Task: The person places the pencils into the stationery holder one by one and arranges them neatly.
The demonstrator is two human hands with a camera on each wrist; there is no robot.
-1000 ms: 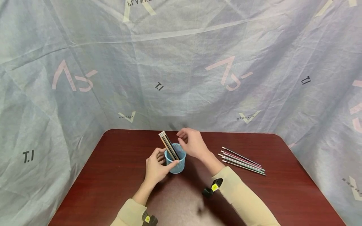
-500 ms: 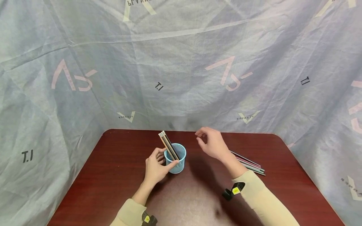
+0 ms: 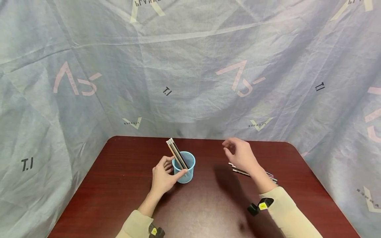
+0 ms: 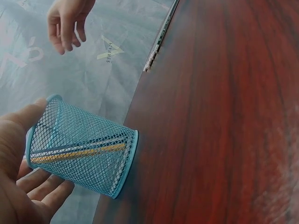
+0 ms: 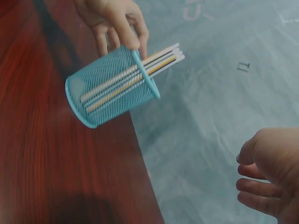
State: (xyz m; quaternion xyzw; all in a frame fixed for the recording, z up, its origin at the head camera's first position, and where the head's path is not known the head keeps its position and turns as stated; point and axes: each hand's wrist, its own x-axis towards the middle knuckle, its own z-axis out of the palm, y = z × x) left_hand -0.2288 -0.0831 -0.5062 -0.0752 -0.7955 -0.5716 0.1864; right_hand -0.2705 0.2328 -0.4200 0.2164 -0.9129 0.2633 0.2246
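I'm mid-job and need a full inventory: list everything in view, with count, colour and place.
Mesh cup: one, light blue, on the table
Pencils in the cup: several, exact count unclear, yellow and black with white ends, leaning in the cup
Loose pencils: several, partly hidden by the right arm, mixed colours, on the table's right side
Table: one, dark red-brown, under the cup
Backdrop: grey-blue with printed marks, behind the table
Wrist devices: two, black and yellow, one per wrist
Sleeves: two, cream, on the forearms
Left hand: one, holding the cup
Right hand: one, above the table
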